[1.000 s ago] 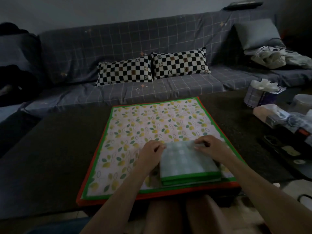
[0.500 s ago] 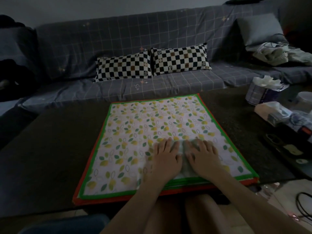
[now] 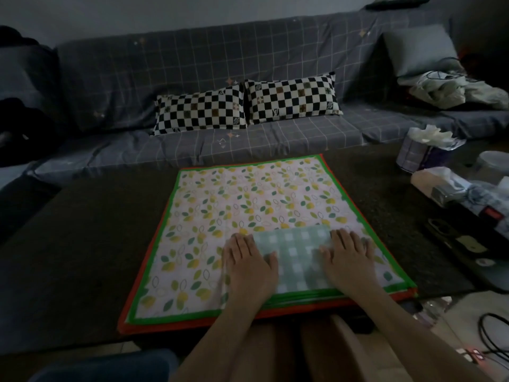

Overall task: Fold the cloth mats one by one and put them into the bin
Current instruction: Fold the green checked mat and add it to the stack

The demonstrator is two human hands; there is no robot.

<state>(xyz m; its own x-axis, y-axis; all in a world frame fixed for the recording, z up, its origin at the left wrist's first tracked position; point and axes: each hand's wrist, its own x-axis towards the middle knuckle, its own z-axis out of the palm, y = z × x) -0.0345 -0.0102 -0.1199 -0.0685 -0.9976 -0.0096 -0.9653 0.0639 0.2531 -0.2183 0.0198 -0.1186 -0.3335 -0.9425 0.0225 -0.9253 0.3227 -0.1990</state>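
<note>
I see the folded green-checked mat point(image 3: 296, 257) lying at the near edge of the stack of lemon-print mats point(image 3: 248, 199), which sits flat on the dark table point(image 3: 82, 244). My left hand point(image 3: 248, 264) and right hand point(image 3: 348, 260) lie palm-down with fingers spread on its left and right sides, pressing flat and gripping nothing. Beyond the table stands the grey sofa point(image 3: 275, 51) with two checkered pillows point(image 3: 245, 106), and a tissue pack point(image 3: 425, 150) sits at the table's right.

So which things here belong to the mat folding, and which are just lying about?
Job: folded checked mat, lemon-print mat beneath, left hand, right hand.
Lying about: checkered pillows, tissue box, cables. No bin visible.
</note>
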